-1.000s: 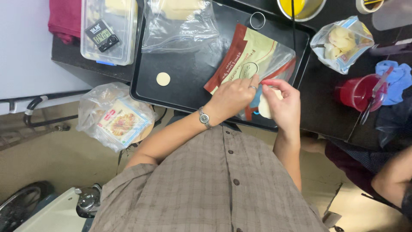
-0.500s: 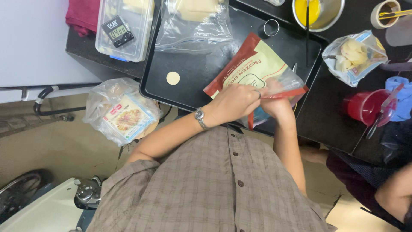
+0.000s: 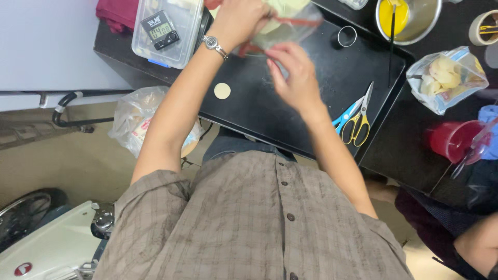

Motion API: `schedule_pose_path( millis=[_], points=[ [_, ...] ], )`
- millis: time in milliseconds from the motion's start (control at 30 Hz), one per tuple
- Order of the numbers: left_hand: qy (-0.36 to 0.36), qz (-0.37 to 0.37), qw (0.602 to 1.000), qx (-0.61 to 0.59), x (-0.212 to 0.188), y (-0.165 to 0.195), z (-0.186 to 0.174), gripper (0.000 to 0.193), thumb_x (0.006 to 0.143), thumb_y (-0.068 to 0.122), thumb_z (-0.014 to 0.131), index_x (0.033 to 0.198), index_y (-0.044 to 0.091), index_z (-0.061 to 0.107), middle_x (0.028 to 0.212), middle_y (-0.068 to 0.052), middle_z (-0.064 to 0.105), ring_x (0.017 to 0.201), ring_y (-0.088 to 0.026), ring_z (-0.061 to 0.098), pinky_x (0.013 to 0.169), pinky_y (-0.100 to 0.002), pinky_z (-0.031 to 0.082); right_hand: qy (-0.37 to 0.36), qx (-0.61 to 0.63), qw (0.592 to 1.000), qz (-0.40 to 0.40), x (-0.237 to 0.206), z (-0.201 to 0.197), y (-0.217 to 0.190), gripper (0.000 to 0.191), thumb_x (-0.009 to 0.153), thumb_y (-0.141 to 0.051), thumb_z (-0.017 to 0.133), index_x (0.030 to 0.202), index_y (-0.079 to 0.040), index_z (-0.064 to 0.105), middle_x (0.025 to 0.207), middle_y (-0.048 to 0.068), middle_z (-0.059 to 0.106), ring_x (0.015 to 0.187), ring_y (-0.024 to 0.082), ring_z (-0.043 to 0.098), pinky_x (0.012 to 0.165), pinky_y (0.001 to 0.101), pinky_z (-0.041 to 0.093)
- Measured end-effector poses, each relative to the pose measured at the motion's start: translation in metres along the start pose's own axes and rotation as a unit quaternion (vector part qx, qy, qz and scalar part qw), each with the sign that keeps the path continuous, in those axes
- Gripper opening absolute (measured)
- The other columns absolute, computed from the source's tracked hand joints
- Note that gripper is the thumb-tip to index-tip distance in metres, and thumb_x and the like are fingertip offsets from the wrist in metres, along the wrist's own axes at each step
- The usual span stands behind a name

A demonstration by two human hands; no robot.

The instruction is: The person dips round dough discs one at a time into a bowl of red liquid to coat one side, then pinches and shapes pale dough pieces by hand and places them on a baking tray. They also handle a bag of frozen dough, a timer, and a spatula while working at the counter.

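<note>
A: Where's our clear plastic bag [image 3: 290, 15]?
B: Raised over the black tray's [image 3: 321, 83] far edge; left hand [image 3: 241, 18] clamps it, right hand [image 3: 293, 72] loosely spread beneath, steadying.

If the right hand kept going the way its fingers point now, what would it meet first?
Probably the clear plastic bag that the left hand holds up; the right hand points at it from just below, though depth is unclear.
</note>
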State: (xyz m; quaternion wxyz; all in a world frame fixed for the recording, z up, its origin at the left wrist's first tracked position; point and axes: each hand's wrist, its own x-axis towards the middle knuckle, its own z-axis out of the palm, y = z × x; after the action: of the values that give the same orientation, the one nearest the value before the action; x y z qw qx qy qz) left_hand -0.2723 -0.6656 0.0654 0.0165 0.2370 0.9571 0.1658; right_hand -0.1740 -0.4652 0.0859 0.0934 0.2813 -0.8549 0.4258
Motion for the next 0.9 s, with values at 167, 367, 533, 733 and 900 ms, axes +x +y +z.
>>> schedule_pose_path(
  millis=[167, 367, 533, 733, 900],
  points=[
    [0.016, 0.074, 0.996, 0.054, -0.017, -0.031, 0.073, 0.062, 0.066, 0.032, 0.083, 0.126, 0.023, 0.073, 0.158, -0.011, 0.042, 0.146, -0.036, 0.028, 0.111, -0.068, 0.02, -0.178, -0.048, 0.982, 0.048, -0.045, 0.103, -0.008, 0.024, 0.085, -0.017, 0.079, 0.105, -0.008, 0.07, 0.096, 0.011, 0.062, 0.094, 0.032, 0.063, 0.081, 0.0427, 0.053],
    [-0.056, 0.01, 0.995, -0.078, -0.009, -0.034, 0.055, 0.062, 0.072, 0.043, 0.086, 0.124, 0.014, 0.069, 0.152, -0.022, 0.035, 0.144, -0.037, 0.024, 0.111, -0.063, 0.019, -0.18, -0.096, 0.979, -0.01, -0.046, 0.167, 0.0, 0.053, 0.069, -0.014, 0.082, 0.115, -0.002, 0.06, 0.116, 0.016, 0.055, 0.103, 0.035, 0.058, 0.088, 0.0418, 0.049],
    [0.153, -0.035, 0.954, -0.255, -0.073, -0.021, 0.034, 0.031, 0.095, 0.025, 0.076, 0.121, 0.008, 0.071, 0.138, -0.014, 0.059, 0.133, -0.035, 0.049, 0.112, -0.045, 0.041, -0.202, -0.076, 0.975, 0.059, -0.051, 0.159, 0.019, 0.058, 0.066, -0.013, 0.083, 0.118, -0.001, 0.06, 0.111, 0.018, 0.055, 0.102, 0.037, 0.059, 0.089, 0.044, 0.049],
    [0.2, -0.216, 0.827, -0.479, -0.143, 0.025, 0.03, 0.012, 0.097, 0.007, 0.07, 0.108, 0.004, 0.069, 0.108, -0.007, 0.072, 0.096, -0.016, 0.074, 0.081, -0.03, 0.061, -0.123, 0.171, 0.947, 0.242, -0.073, 0.114, 0.035, 0.044, 0.074, -0.01, 0.083, 0.111, -0.002, 0.062, 0.108, 0.016, 0.063, 0.104, 0.03, 0.062, 0.091, 0.0399, 0.051],
    [0.123, -0.12, 0.784, -0.596, -0.155, 0.087, 0.017, 0.028, 0.087, 0.005, 0.08, 0.108, 0.001, 0.063, 0.134, -0.012, 0.061, 0.119, -0.019, 0.065, 0.093, -0.033, 0.061, 0.042, 0.496, 0.816, 0.295, -0.087, 0.04, 0.008, 0.02, 0.093, -0.004, 0.071, 0.111, -0.002, 0.061, 0.123, 0.008, 0.065, 0.113, 0.015, 0.062, 0.102, 0.0292, 0.051]
  ],
)
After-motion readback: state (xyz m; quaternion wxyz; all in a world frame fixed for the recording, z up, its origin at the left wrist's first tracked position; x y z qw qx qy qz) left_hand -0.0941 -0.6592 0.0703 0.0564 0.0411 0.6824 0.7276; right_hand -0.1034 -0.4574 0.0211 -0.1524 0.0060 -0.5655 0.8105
